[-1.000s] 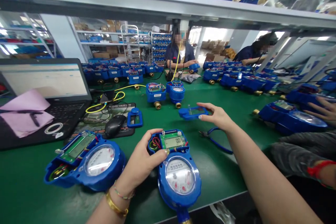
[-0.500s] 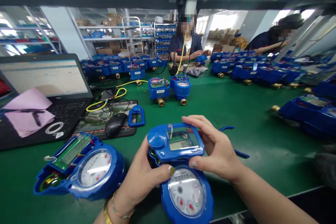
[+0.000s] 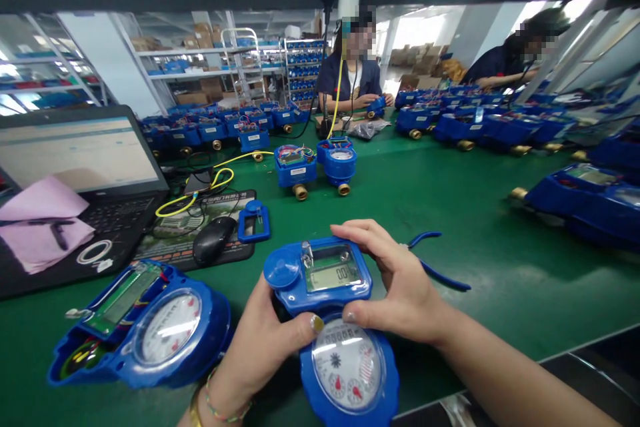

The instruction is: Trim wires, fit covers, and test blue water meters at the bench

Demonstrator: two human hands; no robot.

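A blue water meter (image 3: 347, 363) lies on the green bench in front of me, dial facing up. A blue cover with a clear window (image 3: 320, 275) sits over its display section. My left hand (image 3: 260, 347) grips the meter's left side, thumb pressed on the cover's lower edge. My right hand (image 3: 400, 287) wraps the cover's right side, fingers over its top and thumb on its lower edge. A second blue meter (image 3: 145, 327) with its green display board bare lies to the left.
Blue-handled pliers (image 3: 435, 270) lie just behind my right hand. A laptop (image 3: 75, 167) with pink papers, a black mouse (image 3: 213, 239) and a loose blue cover (image 3: 254, 221) sit at left. Many blue meters (image 3: 310, 167) fill the bench; two people work across it.
My right hand brought the blue cover from mid-bench back onto the meter's display section. Both hands now press it down, and it has settled lower since half a second ago.
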